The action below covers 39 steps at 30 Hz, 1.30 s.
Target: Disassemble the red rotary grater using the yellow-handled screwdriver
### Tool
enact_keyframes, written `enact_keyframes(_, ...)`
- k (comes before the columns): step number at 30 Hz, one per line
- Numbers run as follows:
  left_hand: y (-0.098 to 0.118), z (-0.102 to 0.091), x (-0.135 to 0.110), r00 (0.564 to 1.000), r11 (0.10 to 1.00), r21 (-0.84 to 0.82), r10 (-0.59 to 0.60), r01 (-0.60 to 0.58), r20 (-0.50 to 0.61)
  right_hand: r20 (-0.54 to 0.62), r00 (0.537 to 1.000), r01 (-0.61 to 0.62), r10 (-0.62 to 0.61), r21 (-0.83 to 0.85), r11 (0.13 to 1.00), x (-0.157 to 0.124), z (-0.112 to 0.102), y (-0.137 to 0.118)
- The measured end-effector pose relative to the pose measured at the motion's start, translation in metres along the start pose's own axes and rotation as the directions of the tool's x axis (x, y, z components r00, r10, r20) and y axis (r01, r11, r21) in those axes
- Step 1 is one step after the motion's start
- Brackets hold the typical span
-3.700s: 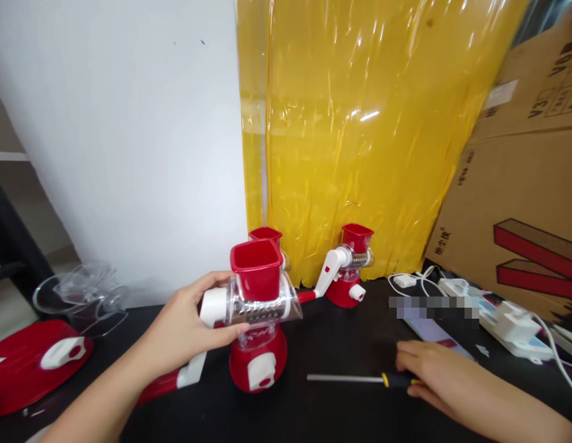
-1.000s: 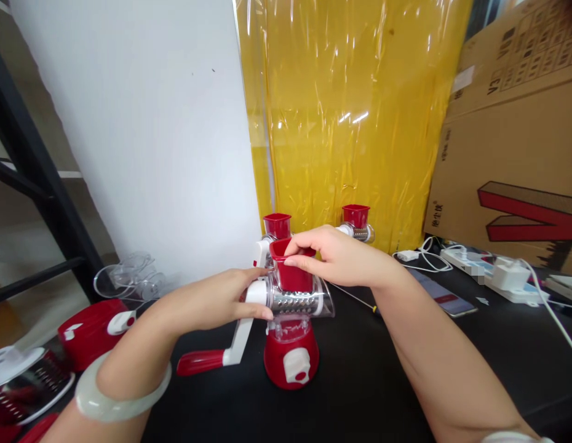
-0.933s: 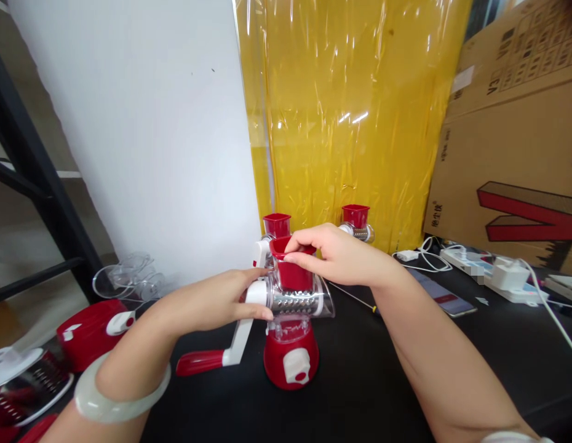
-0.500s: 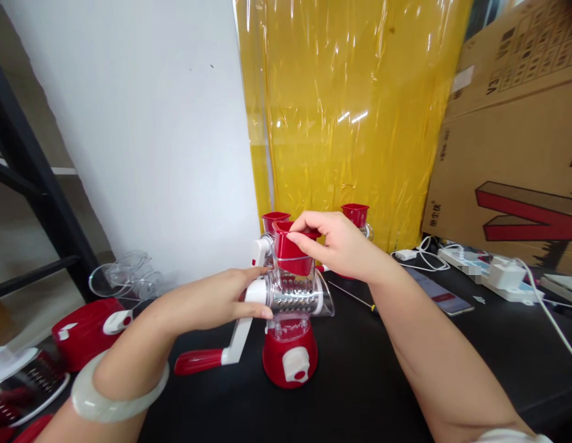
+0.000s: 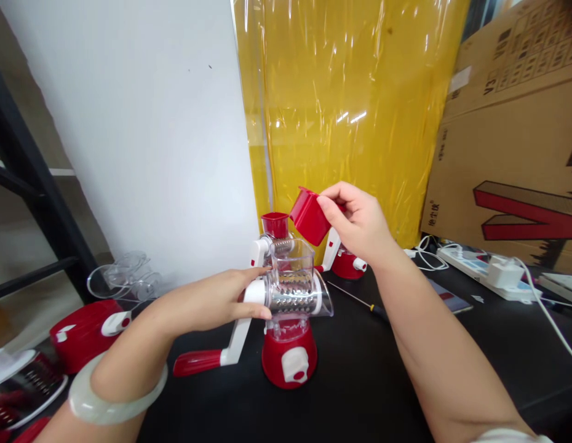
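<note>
A rotary drum grater (image 5: pixel 289 357) with a red base and white knob stands upright on the black table. My left hand (image 5: pixel 221 301) is closed around the white crank hub at the left end of its metal drum (image 5: pixel 293 301). The crank handle (image 5: pixel 198 362) points down and left. My right hand (image 5: pixel 360 221) pinches a red food pusher (image 5: pixel 309 215) by its rim, tilted and held above and right of the clear hopper (image 5: pixel 293 258). Pusher and hopper are apart.
Two similar graters, one with a red pusher (image 5: pixel 275 225) and one with a red base (image 5: pixel 345 264), stand behind. A screwdriver (image 5: pixel 355 298) lies to the right, near a phone (image 5: pixel 447 298) and power strip (image 5: pixel 480 271). Left are a red base (image 5: pixel 85 335) and clear parts (image 5: pixel 129 277).
My right hand has lifted the red pusher out of the clear hopper, up and to the right, tilting it. My left hand has stayed on the crank hub.
</note>
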<state>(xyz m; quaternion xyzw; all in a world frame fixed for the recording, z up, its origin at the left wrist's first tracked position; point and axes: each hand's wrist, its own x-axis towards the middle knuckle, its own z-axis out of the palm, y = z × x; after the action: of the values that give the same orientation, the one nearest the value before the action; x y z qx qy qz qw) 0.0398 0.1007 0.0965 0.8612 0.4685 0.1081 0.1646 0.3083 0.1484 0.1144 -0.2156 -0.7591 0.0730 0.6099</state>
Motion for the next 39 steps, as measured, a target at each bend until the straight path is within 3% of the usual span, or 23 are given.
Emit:
enact_keyframes(7,-0.001,0.0,0.0,1.0,0.999,0.042,-0.018,0.018,-0.01,0.001,1.0,-0.024,0.025,-0.142,0.99,0.005,-0.006,0.022)
enact_keyframes(11,-0.001,0.0,0.0,0.999,0.997,0.071,-0.033,0.034,-0.004,0.116,0.99,-0.049,0.083,-0.271,0.961,0.008,-0.001,0.036)
enact_keyframes(14,-0.001,0.0,0.001,1.0,0.998,0.064,-0.025,0.026,-0.017,0.24,0.949,-0.084,0.203,-0.43,0.899,0.01,0.005,0.049)
enact_keyframes(19,-0.001,-0.001,0.002,1.0,0.996,0.091,-0.021,0.021,-0.002,0.428,0.817,-0.071,0.387,-0.591,0.803,0.007,0.011,0.073)
enact_keyframes(25,0.001,-0.003,0.002,0.999,0.992,0.124,-0.025,0.021,0.029,0.603,0.546,-0.05,0.582,-0.67,0.741,0.003,0.013,0.084)
enact_keyframes(29,-0.001,-0.002,0.003,0.998,0.995,0.098,-0.022,0.017,0.052,0.635,0.414,-0.019,0.652,-0.71,0.704,0.001,0.022,0.084)
enact_keyframes(34,-0.002,-0.002,0.005,0.999,0.997,0.078,0.007,-0.011,0.042,0.655,0.291,0.016,0.698,-0.732,0.681,-0.004,0.036,0.088)
enact_keyframes(39,0.0,-0.002,0.004,0.998,0.999,0.051,0.017,-0.019,0.054,0.667,0.226,0.034,0.71,-0.734,0.678,-0.008,0.042,0.089)
